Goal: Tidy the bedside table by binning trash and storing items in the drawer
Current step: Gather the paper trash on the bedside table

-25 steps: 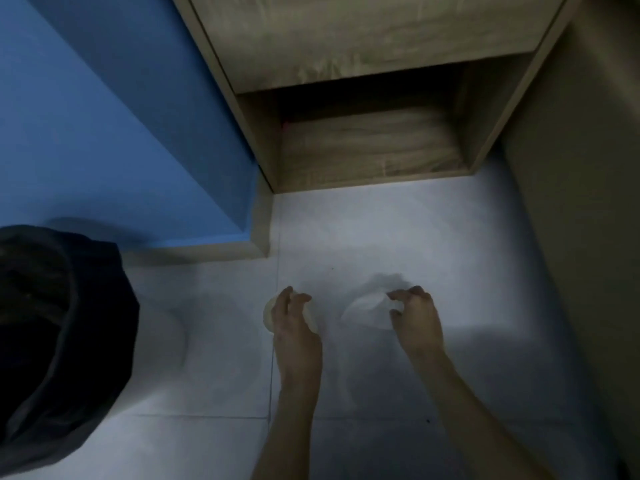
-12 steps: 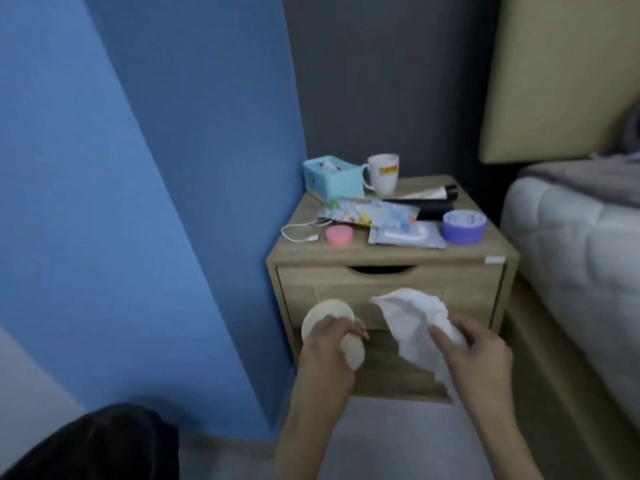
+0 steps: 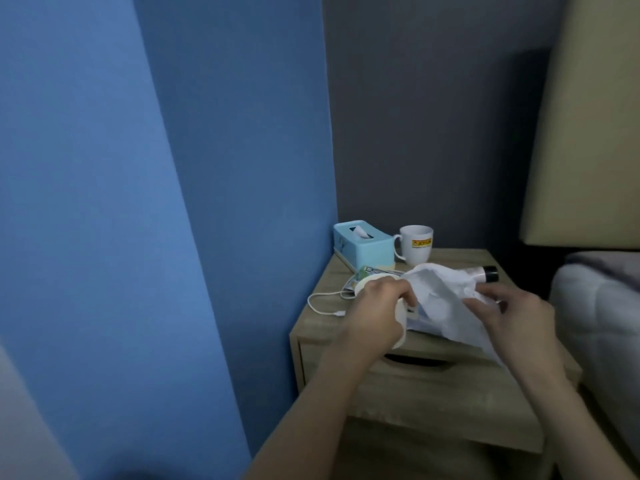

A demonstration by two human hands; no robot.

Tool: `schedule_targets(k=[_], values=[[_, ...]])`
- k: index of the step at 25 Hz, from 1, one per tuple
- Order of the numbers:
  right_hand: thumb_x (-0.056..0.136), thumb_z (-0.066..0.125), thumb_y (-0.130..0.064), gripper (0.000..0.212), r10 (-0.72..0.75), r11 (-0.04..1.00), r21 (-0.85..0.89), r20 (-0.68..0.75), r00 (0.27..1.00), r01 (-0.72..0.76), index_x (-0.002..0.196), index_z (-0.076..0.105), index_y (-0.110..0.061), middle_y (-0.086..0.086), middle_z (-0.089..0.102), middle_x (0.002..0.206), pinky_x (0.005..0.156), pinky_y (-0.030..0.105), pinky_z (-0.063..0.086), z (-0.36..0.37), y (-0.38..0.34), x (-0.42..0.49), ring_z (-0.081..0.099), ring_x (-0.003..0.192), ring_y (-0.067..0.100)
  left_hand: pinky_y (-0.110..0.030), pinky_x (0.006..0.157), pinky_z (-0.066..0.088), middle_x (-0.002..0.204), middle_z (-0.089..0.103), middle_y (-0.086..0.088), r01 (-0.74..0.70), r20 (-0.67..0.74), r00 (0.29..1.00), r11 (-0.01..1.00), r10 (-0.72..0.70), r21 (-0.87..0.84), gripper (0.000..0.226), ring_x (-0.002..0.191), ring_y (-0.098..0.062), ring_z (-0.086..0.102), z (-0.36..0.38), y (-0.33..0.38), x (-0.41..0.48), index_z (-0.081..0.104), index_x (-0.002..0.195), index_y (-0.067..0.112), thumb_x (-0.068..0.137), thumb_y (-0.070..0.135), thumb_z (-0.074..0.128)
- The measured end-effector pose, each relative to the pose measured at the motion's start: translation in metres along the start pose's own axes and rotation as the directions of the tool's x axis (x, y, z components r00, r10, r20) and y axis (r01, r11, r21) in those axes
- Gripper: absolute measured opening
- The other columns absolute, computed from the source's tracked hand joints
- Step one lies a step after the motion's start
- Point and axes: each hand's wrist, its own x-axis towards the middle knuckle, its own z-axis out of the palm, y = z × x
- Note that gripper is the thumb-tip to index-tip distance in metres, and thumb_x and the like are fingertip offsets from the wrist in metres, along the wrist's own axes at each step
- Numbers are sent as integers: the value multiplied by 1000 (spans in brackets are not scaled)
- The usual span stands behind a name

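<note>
A second ago both hands were down at the floor under the table, each closing on a piece of litter beside a dark bin; now they are lifted over the bedside table [image 3: 349, 327], so the two scraps are picked up but not yet binned, and I judge the next move is a swing back toward the bin, which is out of view. The left hand [image 3: 372, 315] is curled around a small cream paper cup [image 3: 479, 282], which lies on its side with the rim toward eleven o'clock. The right hand [image 3: 516, 317] pinches one crumpled white tissue [image 3: 446, 296], which drapes from twelve o'clock of the table top down past its front edge; the hands are apart. Counted left to right on the table: one white charging cable [image 3: 320, 303] at nine o'clock, one light blue tissue box [image 3: 362, 249] at eleven, one printed packet partly hidden behind the cup, one white mug [image 3: 417, 244] at twelve, one tube with a black cap [image 3: 488, 273] at two. The tissue and hands cover the middle, so anything under them cannot be counted. The single drawer [image 3: 433, 386] below is closed, nothing stored yet
</note>
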Motion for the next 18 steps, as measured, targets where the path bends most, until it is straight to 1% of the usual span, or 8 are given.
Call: schedule_targets(k=[3, 5, 8, 10, 12, 13, 15, 18], values=[[78, 68, -5, 26, -24, 982, -178, 227, 973, 66, 103, 69, -1, 22, 67, 107, 78, 30, 40, 36, 15, 9, 62, 96, 35, -39, 86, 47, 110, 59, -8, 29, 75, 997, 999, -31, 27, 45, 107, -23, 51, 11, -18, 8, 65, 93, 12, 68, -17, 43], [77, 65, -4, 21, -56, 940, -298, 341, 938, 165, 97, 72, -5, 21, 67, 102, 78, 33, 44, 59, 27, 8, 62, 93, 35, -41, 85, 47, 109, 60, -10, 39, 113, 993, 999, -43, 34, 45, 106, -25, 52, 17, -31, 13, 65, 93, 10, 68, -19, 42], [72, 59, -7, 15, -144, 896, -320, 447, 883, 308, 79, 72, -9, 16, 68, 85, 70, 27, 40, 86, 44, 9, 63, 82, 32, -34, 82, 44, 112, 61, -11, 47, 105, 993, 998, -51, 34, 44, 108, -26, 52, 21, -42, 23, 65, 96, 7, 70, -20, 42], [64, 66, 2, 16, -207, 876, -310, 452, 868, 370, 75, 72, -7, 17, 67, 79, 69, 23, 38, 104, 54, 15, 64, 74, 33, -34, 81, 42, 116, 57, -12, 43, 107, 993, 998, -47, 40, 49, 110, -27, 51, 23, -47, 32, 62, 104, 10, 70, -20, 41], [61, 67, 11, 24, -220, 873, -297, 468, 856, 387, 75, 73, -7, 17, 68, 79, 68, 27, 44, 115, 57, 22, 65, 73, 35, -37, 83, 43, 121, 50, -13, 42, 102, 994, 998, -47, 45, 58, 111, -29, 50, 28, -52, 40, 55, 115, 16, 71, -20, 41], [62, 67, 10, 24, -211, 867, -318, 464, 860, 384, 75, 73, -10, 15, 68, 82, 66, 32, 46, 118, 57, 26, 63, 77, 36, -37, 86, 43, 122, 47, -13, 41, 82, 996, 997, -46, 59, 61, 112, -29, 50, 30, -54, 43, 52, 119, 19, 72, -19, 41], [58, 74, -1, 26, -231, 832, -391, 401, 887, 393, 78, 74, -18, 10, 66, 92, 65, 38, 42, 120, 56, 28, 59, 87, 37, -36, 90, 41, 123, 44, -11, 17, 33, 999, 996, -20, 89, 63, 115, -26, 48, 34, -60, 46, 51, 122, 19, 72, -18, 45], [56, 82, -20, 42, -213, 858, -387, 328, 920, 337, 95, 67, -23, 7, 57, 108, 74, 40, 42, 106, 51, 23, 54, 101, 33, -36, 98, 39, 125, 52, -8, -88, -39, 995, 991, 93, 97, 58, 121, -22, 42, 41, -69, 43, 57, 120, 13, 69, -15, 56]])
